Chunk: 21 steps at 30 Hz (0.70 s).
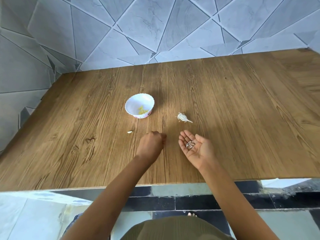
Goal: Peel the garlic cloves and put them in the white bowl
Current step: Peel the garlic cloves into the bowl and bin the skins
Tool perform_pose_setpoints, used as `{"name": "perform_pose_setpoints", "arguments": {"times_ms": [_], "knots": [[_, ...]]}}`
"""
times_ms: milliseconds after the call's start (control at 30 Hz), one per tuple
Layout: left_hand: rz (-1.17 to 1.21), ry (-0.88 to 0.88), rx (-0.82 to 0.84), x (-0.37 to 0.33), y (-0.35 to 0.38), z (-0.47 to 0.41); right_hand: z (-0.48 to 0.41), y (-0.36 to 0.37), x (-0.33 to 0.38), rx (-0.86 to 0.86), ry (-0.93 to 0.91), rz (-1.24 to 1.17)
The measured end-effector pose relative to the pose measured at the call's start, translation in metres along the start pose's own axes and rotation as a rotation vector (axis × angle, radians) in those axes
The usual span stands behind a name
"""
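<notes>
The garlic clove [129, 132] that is lying loose on the wooden table [242, 110] is being judged as a small and very light thing. It is probably firm inside, but it is being covered by a dry, papery skin, which is likely to tear easily and to slide a little under the fingers. It is best being taken between the thumb and the forefinger at its thick middle, and the skin is best being opened from the pointed end. Hard pressing is not being needed; the danger is only that the clove is slipping away.

This clove is lying to the outer side of the left hand [152, 142], near it but not touching. The white bowl [136, 102] is standing further ahead of the same hand, well apart, and yellowish peeled cloves [142, 110] are being seen at its bottom.

The left hand is being held with its back up and its fingers curled down towards the table. Whether something is being pinched under them cannot be told.

The right hand [195, 146] is being held spread with the palm up and the fingers relaxed, and some dry garlic skins [190, 144] are being carried loosely in the palm. Ahead of its fingertips, apart from them, a papery garlic remainder [183, 117] is lying. How many cloves are being hidden in it cannot be told.
</notes>
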<state>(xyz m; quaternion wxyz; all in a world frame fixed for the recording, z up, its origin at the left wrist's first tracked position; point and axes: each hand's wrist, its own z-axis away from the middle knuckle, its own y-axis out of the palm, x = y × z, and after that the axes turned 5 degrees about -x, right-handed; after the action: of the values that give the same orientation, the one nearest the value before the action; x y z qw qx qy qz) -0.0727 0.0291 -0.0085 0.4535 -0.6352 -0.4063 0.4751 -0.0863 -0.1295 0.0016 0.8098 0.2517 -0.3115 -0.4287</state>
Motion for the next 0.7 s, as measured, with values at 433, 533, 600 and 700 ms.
{"name": "perform_pose_setpoints", "arguments": {"times_ms": [433,533,600,700], "knots": [[0.489,0.201,0.063,-0.021,-0.029,-0.01,-0.001,0.015,-0.015,-0.033,0.057,0.041],[0.544,0.136,0.029,-0.022,-0.027,-0.008,-0.003,0.016,-0.015,-0.026,0.075,0.02],[0.592,0.077,-0.001,-0.024,-0.028,-0.006,-0.004,0.016,-0.014,-0.018,0.082,0.012],[0.641,0.009,-0.024,-0.027,-0.029,-0.005,-0.006,0.017,-0.014,0.009,0.09,0.017]]}}
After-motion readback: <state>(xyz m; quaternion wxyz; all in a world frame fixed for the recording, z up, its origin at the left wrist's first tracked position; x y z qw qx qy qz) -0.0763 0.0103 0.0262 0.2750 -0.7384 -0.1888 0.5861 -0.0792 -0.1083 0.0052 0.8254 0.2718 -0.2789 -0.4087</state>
